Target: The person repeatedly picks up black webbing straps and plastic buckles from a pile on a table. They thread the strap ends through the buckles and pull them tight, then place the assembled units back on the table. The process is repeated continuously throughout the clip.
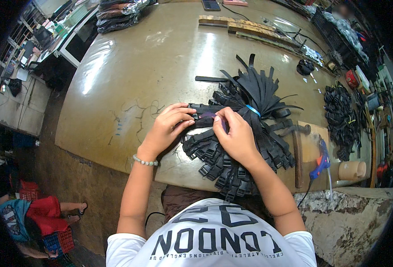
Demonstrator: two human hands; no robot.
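Observation:
A large bundle of black webbing straps (263, 91) lies on the table before me, gathered by a blue tie (253, 111). Its loose ends fan out on the far side, and several black plastic buckles (223, 178) hang toward me. My left hand (165, 128) pinches one buckle strap (201, 122) at the bundle's left side, fingertips at the buckle. My right hand (237, 137) is closed, thumb against fingers, on the same strap a little to the right. Something dark purple (209, 115) shows between the two hands; its kind is unclear.
Right of the bundle are a hammer (298, 155), a blue and orange glue gun (321, 162) and a tape roll (352, 170). Another strap bundle (341, 120) lies farther right. Wooden bars (250, 31) rest at the back. A person in red shorts (47, 213) is at lower left.

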